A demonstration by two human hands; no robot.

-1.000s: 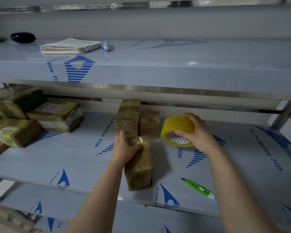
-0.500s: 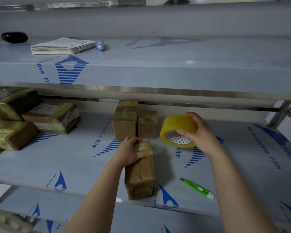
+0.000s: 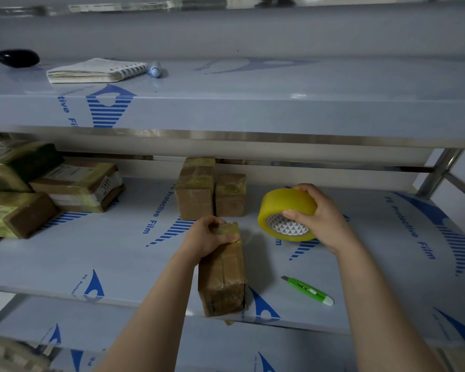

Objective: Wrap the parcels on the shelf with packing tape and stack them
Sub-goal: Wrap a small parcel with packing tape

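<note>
Head camera looks down at a middle shelf (image 3: 91, 251) covered in blue-printed protective film, and every place below is given from the front parcel (image 3: 222, 275), a brown taped block lying lengthwise at the shelf's front edge.

Far to its left and further back, a pile of wrapped parcels (image 3: 24, 189) sits on the same shelf, some resting on others. Up and left of it, on the upper shelf (image 3: 279, 103), lie a black rounded object (image 3: 18, 58), a spiral notebook (image 3: 94, 71) and, just beside the notebook, a pale blue marker (image 3: 155, 69).

Directly behind the front parcel stand two upright parcels: a taller one (image 3: 196, 189) and a shorter one (image 3: 231, 194), touching side by side against the back rail.

The left hand (image 3: 207, 236) grips the front parcel's far end, its fingers curled over the top edge and the thumb lying across the upper face.

Right of the front parcel and a little further back, the right hand (image 3: 322, 218) holds a yellow roll of packing tape (image 3: 287, 210). The fingers wrap over the outer band and the thumb presses at the rim of the patterned core. The roll is tilted, with its core opening toward the camera. Whether a strip runs from it to the front parcel cannot be told.

Right of the front parcel's near end, a green utility knife (image 3: 308, 290) lies flat on the shelf, apart from both hands. Far right and back, a metal post (image 3: 438, 173) rises.
</note>
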